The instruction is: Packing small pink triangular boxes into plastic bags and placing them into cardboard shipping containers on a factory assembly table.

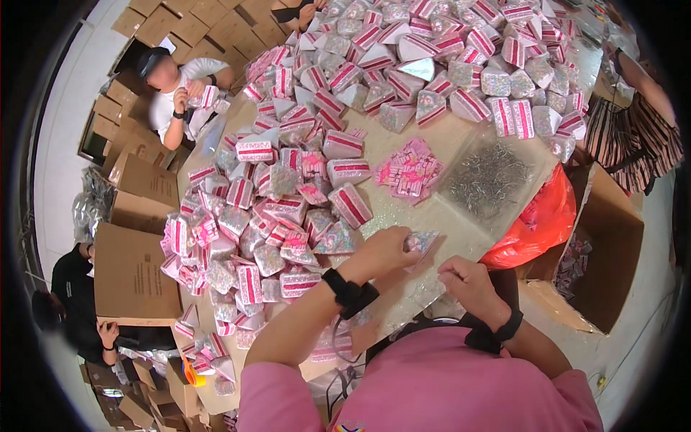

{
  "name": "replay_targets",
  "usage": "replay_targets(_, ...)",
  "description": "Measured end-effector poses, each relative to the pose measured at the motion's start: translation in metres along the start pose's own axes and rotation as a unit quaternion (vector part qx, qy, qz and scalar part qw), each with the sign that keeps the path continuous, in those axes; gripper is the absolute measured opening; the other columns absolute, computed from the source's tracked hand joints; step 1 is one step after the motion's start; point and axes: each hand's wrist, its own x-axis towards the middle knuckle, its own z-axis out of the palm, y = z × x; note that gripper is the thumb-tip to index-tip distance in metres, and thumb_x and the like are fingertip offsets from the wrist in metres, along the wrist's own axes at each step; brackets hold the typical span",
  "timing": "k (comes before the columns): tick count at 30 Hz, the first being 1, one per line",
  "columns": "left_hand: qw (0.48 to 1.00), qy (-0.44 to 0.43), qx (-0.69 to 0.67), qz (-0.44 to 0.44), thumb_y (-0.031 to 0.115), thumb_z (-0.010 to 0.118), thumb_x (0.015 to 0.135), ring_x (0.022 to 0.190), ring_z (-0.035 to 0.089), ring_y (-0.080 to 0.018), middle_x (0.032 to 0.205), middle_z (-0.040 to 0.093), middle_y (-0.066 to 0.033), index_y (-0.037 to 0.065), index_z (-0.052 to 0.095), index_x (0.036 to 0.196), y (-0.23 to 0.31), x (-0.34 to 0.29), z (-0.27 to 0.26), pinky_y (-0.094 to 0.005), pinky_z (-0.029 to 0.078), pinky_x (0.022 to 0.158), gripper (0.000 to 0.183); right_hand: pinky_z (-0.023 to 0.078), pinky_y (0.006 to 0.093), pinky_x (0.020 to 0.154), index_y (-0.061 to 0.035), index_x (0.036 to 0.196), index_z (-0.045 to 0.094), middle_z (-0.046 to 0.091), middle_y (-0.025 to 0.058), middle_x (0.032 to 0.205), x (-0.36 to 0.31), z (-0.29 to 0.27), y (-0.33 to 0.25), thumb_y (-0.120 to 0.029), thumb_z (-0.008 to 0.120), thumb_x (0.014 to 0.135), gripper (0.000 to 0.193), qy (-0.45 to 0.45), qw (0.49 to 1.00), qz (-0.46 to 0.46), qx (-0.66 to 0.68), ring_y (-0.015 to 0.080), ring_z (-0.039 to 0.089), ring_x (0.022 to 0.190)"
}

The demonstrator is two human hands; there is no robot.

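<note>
My left hand point(385, 258) is closed around a wedge-shaped, cake-slice-like glittery packet point(422, 243), held just above the near part of the table. Only the packet's right part shows past my fingers. A short way to the right, my right hand point(471, 284) is apart from it, with its fingers curled together. Whatever may be between those fingertips is hidden. A large heap of similar wedge packets point(350, 205), with pink and white bands, lies left of my left hand. Beyond my hands sit a pile of small pink printed cards point(409, 171) and a clear tray point(461, 198) of thin metal pieces point(489, 178).
More wedge packets point(403, 47) cover the table's far side. A red plastic bag point(536, 223) and an open carton point(612, 252) stand at right. Co-workers point(191, 90) are around the table, with stacked cartons point(140, 277) at left. Orange-handled scissors point(193, 374) lie near the left edge.
</note>
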Motion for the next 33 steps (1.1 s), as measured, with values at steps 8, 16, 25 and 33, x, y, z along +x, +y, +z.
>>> replay_targets(8, 0.959, 0.033, -0.274, -0.07, 0.034, 0.066, 0.078, 0.089, 0.056, -0.0146, 0.1, 0.062, -0.0106, -0.002, 0.057, 0.115, -0.003, -0.025, -0.045, -0.0321, 0.048, 0.074, 0.052, 0.045, 0.0268, 0.056, 0.0007, 0.088, 0.06, 0.057, 0.0056, 0.067, -0.007, 0.001, -0.003, -0.012, 0.059, 0.085, 0.013, -0.01, 0.999, 0.034, 0.032, 0.01, 0.055, 0.06)
replay_targets(16, 0.731, 0.056, -0.675, 0.085, 0.039, 0.069, 0.082, 0.108, 0.056, -0.0167, 0.118, 0.057, -0.0051, 0.004, 0.04, 0.133, -0.002, -0.1, -0.021, -0.0359, 0.044, 0.095, 0.068, 0.044, 0.022, 0.057, -0.0003, 0.091, 0.061, 0.058, -0.0004, 0.072, -0.009, -0.011, -0.032, -0.01, 0.057, 0.088, 0.011, -0.048, 0.992, 0.033, 0.115, 0.0049, 0.053, 0.065)
replay_targets(25, 0.703, 0.154, -0.688, 0.093, 0.033, 0.076, 0.077, 0.111, 0.054, -0.0184, 0.12, 0.055, -0.0057, 0.003, 0.04, 0.132, 0.024, -0.091, 0.04, -0.0353, 0.04, 0.099, 0.072, 0.047, 0.0264, 0.06, -0.0004, 0.097, 0.062, 0.063, 0.0069, 0.076, -0.015, -0.012, -0.109, -0.008, 0.059, 0.085, 0.014, -0.081, 0.987, -0.139, -0.025, 0.0131, 0.06, 0.067)
replay_targets(33, 0.823, 0.308, -0.478, 0.005, 0.01, 0.072, 0.076, 0.118, 0.046, -0.0194, 0.129, 0.044, -0.0141, -0.005, 0.025, 0.14, 0.059, -0.101, 0.035, -0.0323, 0.039, 0.098, 0.081, 0.049, 0.0352, 0.064, -0.0018, 0.096, 0.062, 0.063, 0.0153, 0.081, -0.021, 0.002, -0.112, -0.01, 0.059, 0.086, 0.014, -0.028, 0.958, -0.239, -0.159, 0.0312, 0.063, 0.075)
